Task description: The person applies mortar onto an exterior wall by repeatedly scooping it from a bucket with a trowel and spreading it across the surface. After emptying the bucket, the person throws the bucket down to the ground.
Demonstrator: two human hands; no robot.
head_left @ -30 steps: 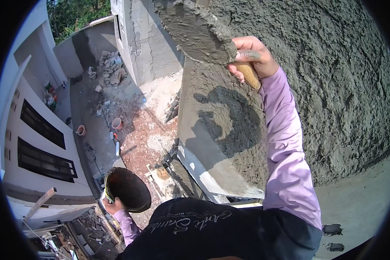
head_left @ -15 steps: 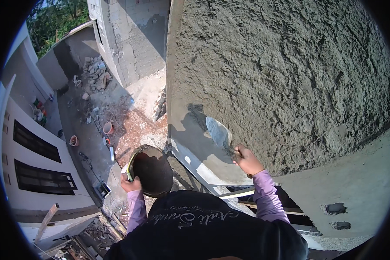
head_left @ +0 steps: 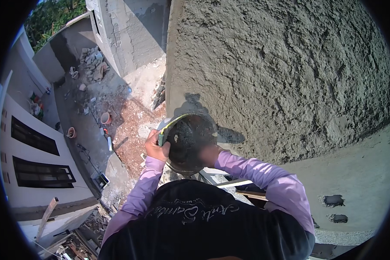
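My left hand [head_left: 157, 146] is closed on the rim and yellow-green handle of a dark bucket [head_left: 184, 170], tilted so that its opening faces up. Grey wet mortar [head_left: 184, 136] clings inside it. Over the bucket's right side, my right hand [head_left: 209, 155] reaches in, closed and blurred by motion. The trowel it held a moment before is hidden, apparently down inside the bucket. Beyond the bucket rises a wall [head_left: 281, 82] covered with rough, wet-looking mortar.
Smoother plaster [head_left: 351, 173] with two small holes lies at the lower right. Wooden planks [head_left: 253, 195] run below the bucket. Far down at the left are a rubble pile [head_left: 93, 65], two orange buckets, the nearer [head_left: 106, 118], and a white building [head_left: 43, 125] with dark windows.
My right hand has left the wall and come down left into the bucket, taking the trowel out of sight. My left hand has brought the bucket right and up, closer to the wall.
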